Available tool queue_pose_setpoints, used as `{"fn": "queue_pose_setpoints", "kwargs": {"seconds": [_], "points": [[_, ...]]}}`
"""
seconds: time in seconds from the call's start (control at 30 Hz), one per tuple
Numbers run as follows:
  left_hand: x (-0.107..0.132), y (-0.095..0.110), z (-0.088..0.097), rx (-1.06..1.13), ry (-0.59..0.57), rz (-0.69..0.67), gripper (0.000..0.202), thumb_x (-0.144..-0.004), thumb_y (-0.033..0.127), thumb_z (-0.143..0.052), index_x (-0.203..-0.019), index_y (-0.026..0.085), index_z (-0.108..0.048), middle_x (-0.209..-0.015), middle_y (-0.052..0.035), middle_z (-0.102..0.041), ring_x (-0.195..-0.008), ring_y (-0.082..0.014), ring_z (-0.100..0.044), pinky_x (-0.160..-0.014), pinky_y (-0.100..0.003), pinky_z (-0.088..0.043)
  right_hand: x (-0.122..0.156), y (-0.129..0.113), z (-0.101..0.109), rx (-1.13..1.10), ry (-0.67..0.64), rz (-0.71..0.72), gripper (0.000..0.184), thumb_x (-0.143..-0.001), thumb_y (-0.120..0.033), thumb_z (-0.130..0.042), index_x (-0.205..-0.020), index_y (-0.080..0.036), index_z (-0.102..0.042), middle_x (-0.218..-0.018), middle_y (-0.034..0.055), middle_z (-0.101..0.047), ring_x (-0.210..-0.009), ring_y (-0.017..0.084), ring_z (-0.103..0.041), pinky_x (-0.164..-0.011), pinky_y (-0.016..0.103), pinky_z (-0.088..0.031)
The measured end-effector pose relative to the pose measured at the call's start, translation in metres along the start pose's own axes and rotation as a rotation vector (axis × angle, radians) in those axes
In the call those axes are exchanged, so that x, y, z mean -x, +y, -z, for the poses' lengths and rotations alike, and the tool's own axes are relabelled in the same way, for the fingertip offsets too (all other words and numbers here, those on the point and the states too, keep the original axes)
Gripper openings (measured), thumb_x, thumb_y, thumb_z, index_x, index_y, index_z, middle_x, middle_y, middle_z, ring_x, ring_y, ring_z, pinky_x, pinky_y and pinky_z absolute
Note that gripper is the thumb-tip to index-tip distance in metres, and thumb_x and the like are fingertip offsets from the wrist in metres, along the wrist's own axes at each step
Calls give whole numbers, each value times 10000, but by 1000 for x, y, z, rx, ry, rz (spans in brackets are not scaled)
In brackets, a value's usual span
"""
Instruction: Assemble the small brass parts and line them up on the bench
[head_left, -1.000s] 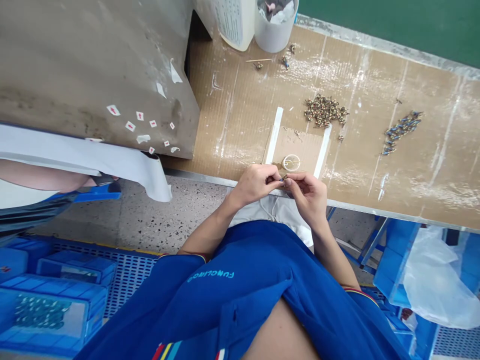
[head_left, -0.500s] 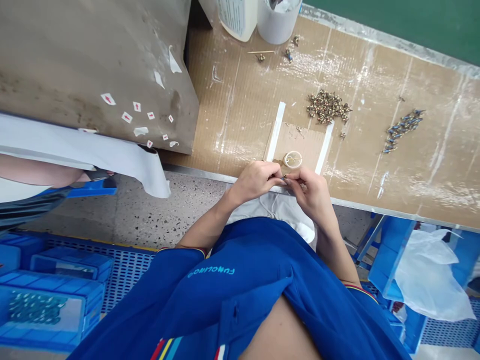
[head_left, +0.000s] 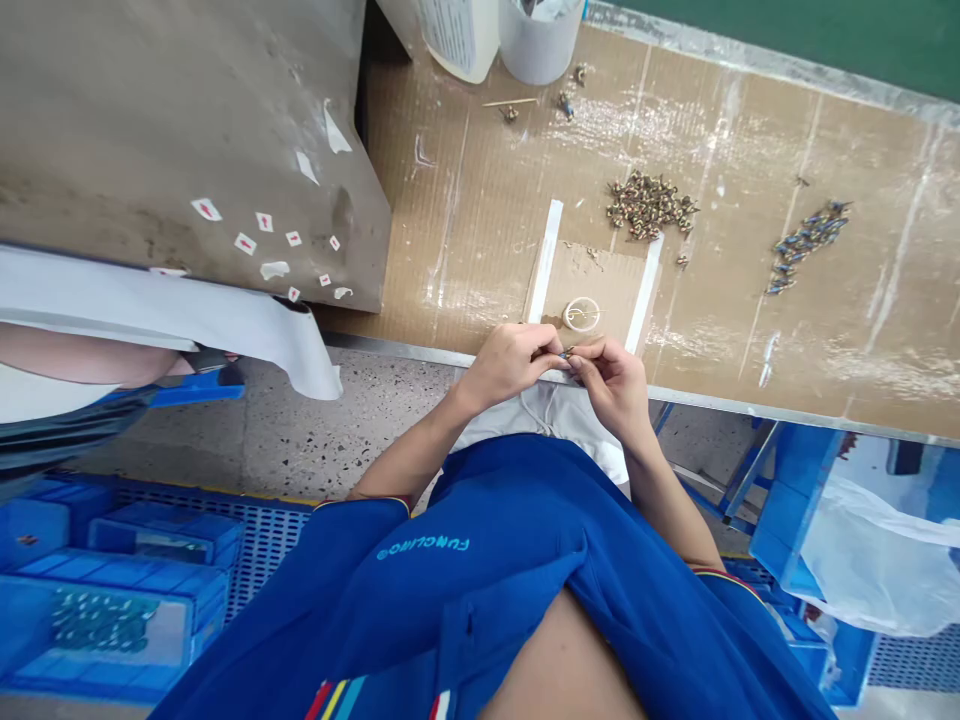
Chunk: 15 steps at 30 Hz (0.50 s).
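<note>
The left hand [head_left: 510,365] and the right hand [head_left: 613,385] are held at the near edge of the table [head_left: 465,250], directly above its metal edge strip [head_left: 420,345]. Both grips are pressed together, and a small metal fitting [head_left: 567,353] is pinched between the fingertips of the two hands, which are just beside each other. The exact form of the fitting is too small to be told.

The fitting is located just in front of a white ring [head_left: 582,314], which lies on a cardboard patch [head_left: 592,285] bounded by two white tape strips [head_left: 546,262]. A pile of brass fittings [head_left: 646,205] is placed beyond the patch, and a pile of bluish fittings [head_left: 806,250] lies farther right, well apart from the hands. A white cup [head_left: 541,40] and a white bottle [head_left: 457,30] are positioned at the far edge. The table is bounded on the left by a grey cabinet [head_left: 187,150], whose corner stands well apart from the left hand. A white cloth [head_left: 547,420] is seen directly below the hands, against a blue polo shirt [head_left: 450,570]. Blue crates [head_left: 112,620] are stacked on the floor at the lower left.
</note>
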<state>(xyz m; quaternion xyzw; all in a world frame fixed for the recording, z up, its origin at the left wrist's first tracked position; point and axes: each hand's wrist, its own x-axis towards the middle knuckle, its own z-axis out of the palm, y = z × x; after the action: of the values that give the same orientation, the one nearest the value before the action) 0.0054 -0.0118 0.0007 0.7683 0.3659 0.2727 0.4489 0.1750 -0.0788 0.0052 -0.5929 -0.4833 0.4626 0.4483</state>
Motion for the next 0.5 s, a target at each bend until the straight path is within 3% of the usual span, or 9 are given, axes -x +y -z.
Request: {"fn": "queue_pose_setpoints", "kwargs": {"seconds": [0.13,0.23,0.37,0.5], "points": [[0,2,4,92,-21,49,103,-881,202,-733,-836,144,-661,-766,4,-700,-612,-93,-597,-612,-208,-468,-2,-2,2,-89,29,-57,286,-869,-502,-736,-839,-227,-662,-767,7,-700,-644,134,-648,-603,277,-549],[0,1,7,111,-11,-4,53,-900,192,-709,-902,142,-691,-831,-22,-718,-651,-98,-616,-627,-207,-483,-2,-2,2,-124,48,-63,323,-854,-548,-741,-853,-233,-669,-758,5,-697,-656,142,-657,-624,292,-572],[-1,-3,7,82,4,-106,105,-941,194,-651,-871,145,-711,-820,-39,-716,-710,-121,-634,-661,-226,-484,-2,0,2,-113,31,-61,303,-871,-528,-727,-866,-229,-675,-783,11,-695,-667,138,-648,-636,295,-571],[0,-5,5,54,-4,-123,169,-946,166,-609,-810,147,-708,-745,-25,-691,-678,-121,-616,-653,-235,-465,-4,0,4,-110,-29,-55,279,-873,-481,-733,-813,-221,-649,-776,4,-668,-628,118,-602,-594,275,-533]]}}
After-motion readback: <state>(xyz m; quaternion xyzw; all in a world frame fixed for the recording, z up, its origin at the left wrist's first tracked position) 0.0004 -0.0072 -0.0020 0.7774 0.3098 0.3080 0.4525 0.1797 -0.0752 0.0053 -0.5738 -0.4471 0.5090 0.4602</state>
